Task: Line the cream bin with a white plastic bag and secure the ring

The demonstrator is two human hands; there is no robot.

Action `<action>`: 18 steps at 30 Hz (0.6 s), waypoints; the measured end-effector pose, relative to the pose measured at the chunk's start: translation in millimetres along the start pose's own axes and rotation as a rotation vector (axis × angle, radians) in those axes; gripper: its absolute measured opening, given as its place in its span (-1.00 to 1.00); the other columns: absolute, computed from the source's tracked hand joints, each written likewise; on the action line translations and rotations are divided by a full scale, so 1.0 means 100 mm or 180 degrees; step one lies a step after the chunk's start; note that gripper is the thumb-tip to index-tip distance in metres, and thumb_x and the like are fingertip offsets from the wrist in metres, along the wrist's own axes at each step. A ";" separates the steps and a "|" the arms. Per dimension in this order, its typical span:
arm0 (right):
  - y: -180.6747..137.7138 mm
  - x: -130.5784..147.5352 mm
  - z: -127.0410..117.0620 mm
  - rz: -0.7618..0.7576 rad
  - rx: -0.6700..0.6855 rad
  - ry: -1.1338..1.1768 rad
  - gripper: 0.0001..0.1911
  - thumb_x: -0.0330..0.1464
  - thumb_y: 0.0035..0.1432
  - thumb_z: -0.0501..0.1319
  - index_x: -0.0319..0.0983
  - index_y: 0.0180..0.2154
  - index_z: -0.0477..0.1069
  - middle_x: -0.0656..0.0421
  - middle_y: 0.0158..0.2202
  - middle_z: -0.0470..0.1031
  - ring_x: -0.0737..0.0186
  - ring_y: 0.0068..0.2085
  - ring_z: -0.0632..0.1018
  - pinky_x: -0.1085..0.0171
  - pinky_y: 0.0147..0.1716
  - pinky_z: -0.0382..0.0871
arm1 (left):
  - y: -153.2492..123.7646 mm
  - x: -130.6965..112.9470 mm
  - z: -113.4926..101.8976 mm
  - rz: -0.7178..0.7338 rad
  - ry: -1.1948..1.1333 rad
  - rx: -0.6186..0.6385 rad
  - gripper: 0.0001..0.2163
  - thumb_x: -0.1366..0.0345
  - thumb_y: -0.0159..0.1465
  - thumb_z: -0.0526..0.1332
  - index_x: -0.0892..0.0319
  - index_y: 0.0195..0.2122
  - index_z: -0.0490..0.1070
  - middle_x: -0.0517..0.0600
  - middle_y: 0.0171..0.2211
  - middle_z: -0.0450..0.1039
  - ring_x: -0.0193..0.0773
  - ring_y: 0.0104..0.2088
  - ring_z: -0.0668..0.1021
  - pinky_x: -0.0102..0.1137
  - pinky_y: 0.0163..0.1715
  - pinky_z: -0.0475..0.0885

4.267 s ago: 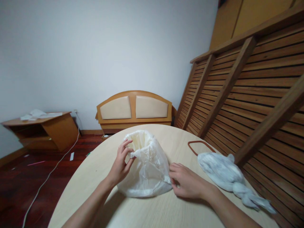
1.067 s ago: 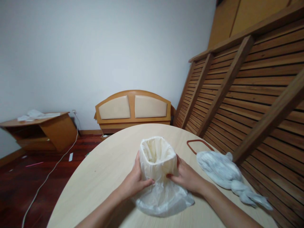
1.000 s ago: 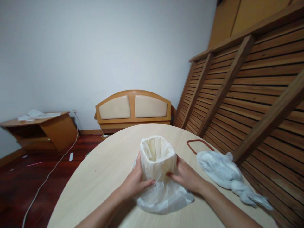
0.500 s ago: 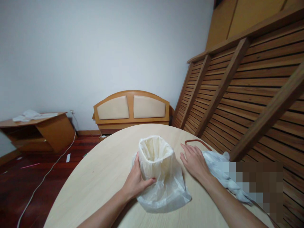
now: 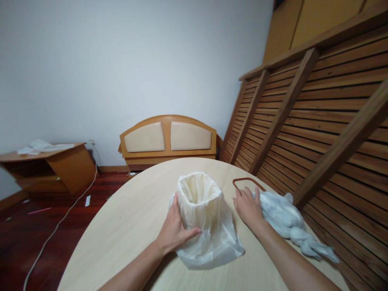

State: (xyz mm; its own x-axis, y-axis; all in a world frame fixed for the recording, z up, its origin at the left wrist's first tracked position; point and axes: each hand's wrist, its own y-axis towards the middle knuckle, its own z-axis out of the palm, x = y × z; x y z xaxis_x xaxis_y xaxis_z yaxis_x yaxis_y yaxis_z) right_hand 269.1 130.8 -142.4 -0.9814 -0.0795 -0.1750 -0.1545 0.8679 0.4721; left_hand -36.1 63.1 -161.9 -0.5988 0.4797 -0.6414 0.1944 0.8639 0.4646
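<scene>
My left hand clasps the upright, open-mouthed translucent white plastic bag at the middle of the pale round wooden desk, probably to keep it standing. At its 3 o'clock my right hand lies open, fingers spread, just below a thin red rubber loop and touching a twisted white plastic bundle.

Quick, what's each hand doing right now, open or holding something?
Left hand: closed around the side of the white plastic bag.
Right hand: open and flat, holding nothing, next to the twisted bundle.

No readable text, label, brand, number or sign shows on anything here.
</scene>
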 end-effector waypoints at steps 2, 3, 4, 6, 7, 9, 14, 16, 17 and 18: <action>0.01 0.01 0.00 -0.0041 0.0030 0.0067 -0.68 -0.45 0.31 0.10 -0.39 0.03 0.47 -0.11 -0.09 0.60 -0.14 0.07 0.50 -0.25 0.31 -0.19 | -0.01 -0.01 -0.02 0.0058 0.0016 -0.0078 0.20 -0.09 0.10 0.41 0.11 0.45 -0.53 0.36 0.46 -0.28 0.31 0.45 -0.05 0.22 0.37 -0.04; 0.02 0.02 0.00 -0.0062 0.0049 0.0101 -0.68 -0.46 0.31 0.10 -0.37 0.03 0.47 -0.08 -0.11 0.60 -0.10 0.02 0.53 -0.24 0.31 -0.18 | 0.00 -0.02 -0.03 0.0105 0.0032 -0.0131 0.17 -0.09 0.13 0.39 0.09 0.45 -0.54 0.34 0.47 -0.29 0.29 0.45 -0.05 0.21 0.38 -0.03; 0.02 0.02 0.00 -0.0088 0.0062 0.0136 -0.68 -0.47 0.30 0.09 -0.35 0.03 0.47 -0.06 -0.12 0.60 -0.07 -0.01 0.54 -0.23 0.31 -0.18 | 0.01 -0.05 -0.06 0.0170 0.0040 -0.0200 0.14 -0.10 0.16 0.36 0.08 0.45 -0.55 0.32 0.48 -0.30 0.26 0.46 -0.05 0.19 0.38 -0.03; 0.03 0.04 0.00 -0.0152 0.0048 0.0195 -0.65 -0.50 0.29 0.08 -0.32 0.05 0.46 -0.05 -0.08 0.59 -0.05 -0.01 0.54 -0.22 0.31 -0.17 | 0.06 -0.12 -0.14 0.0345 0.0011 -0.0369 0.09 -0.10 0.20 0.32 0.06 0.45 -0.52 0.29 0.48 -0.28 0.22 0.46 -0.02 0.16 0.39 -0.02; 0.03 0.04 0.01 -0.0177 0.0025 0.0216 -0.63 -0.50 0.28 0.08 -0.30 0.07 0.45 -0.06 -0.04 0.58 -0.06 0.02 0.52 -0.21 0.31 -0.16 | 0.10 -0.15 -0.20 0.0454 -0.0029 -0.0447 0.06 -0.11 0.22 0.30 0.06 0.46 -0.50 0.29 0.48 -0.26 0.21 0.45 -0.01 0.16 0.39 -0.02; 0.03 0.06 0.02 -0.0189 0.0005 0.0237 -0.61 -0.51 0.28 0.08 -0.30 0.10 0.44 -0.09 0.02 0.56 -0.08 0.06 0.50 -0.20 0.30 -0.13 | 0.20 -0.22 -0.33 0.0666 -0.0141 -0.0518 0.01 -0.11 0.24 0.28 0.07 0.47 -0.43 0.28 0.48 -0.23 0.20 0.45 0.00 0.15 0.39 -0.03; 0.02 0.07 0.03 -0.0224 0.0165 0.0325 -0.65 -0.54 0.28 0.06 -0.28 0.02 0.48 -0.07 -0.03 0.61 -0.08 0.05 0.51 -0.18 0.25 -0.04 | 0.47 -0.33 -0.65 0.0840 -0.0349 0.0007 0.00 -0.17 0.20 0.30 0.09 0.47 -0.27 0.28 0.48 -0.22 0.20 0.46 -0.03 0.14 0.40 -0.08; 0.02 0.08 0.01 -0.0247 0.0170 0.0378 -0.66 -0.54 0.29 0.06 -0.26 -0.01 0.50 -0.05 0.00 0.60 -0.07 0.04 0.53 -0.15 0.24 0.00 | 0.54 -0.36 -0.71 0.0777 -0.0332 0.0282 -0.02 -0.18 0.18 0.32 0.10 0.45 -0.15 0.28 0.46 -0.10 0.20 0.45 0.03 0.14 0.40 -0.05; 0.03 0.08 0.00 -0.0255 0.0162 0.0401 -0.67 -0.53 0.30 0.06 -0.26 -0.01 0.51 -0.04 0.01 0.60 -0.06 0.04 0.53 -0.13 0.23 0.03 | 0.56 -0.38 -0.71 0.0765 -0.0279 0.0364 -0.08 -0.17 0.18 0.32 0.10 0.43 -0.06 0.28 0.43 -0.02 0.19 0.44 0.05 0.15 0.39 -0.03; 0.04 0.08 -0.02 -0.0262 0.0152 0.0423 -0.67 -0.52 0.31 0.06 -0.25 -0.01 0.51 -0.03 0.02 0.60 -0.05 0.03 0.54 -0.11 0.21 0.06 | 0.57 -0.39 -0.71 0.0772 -0.0201 0.0389 -0.16 -0.15 0.19 0.33 0.10 0.39 0.06 0.26 0.41 0.06 0.19 0.44 0.06 0.15 0.39 0.00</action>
State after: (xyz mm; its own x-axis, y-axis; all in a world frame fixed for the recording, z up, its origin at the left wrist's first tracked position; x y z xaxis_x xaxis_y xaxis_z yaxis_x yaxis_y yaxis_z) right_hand 260.2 132.3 -140.3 -0.9726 -0.2126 -0.0940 -0.2324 0.8779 0.4187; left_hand -56.4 82.7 -67.2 -0.4743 0.6802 -0.5590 0.4209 0.7328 0.5346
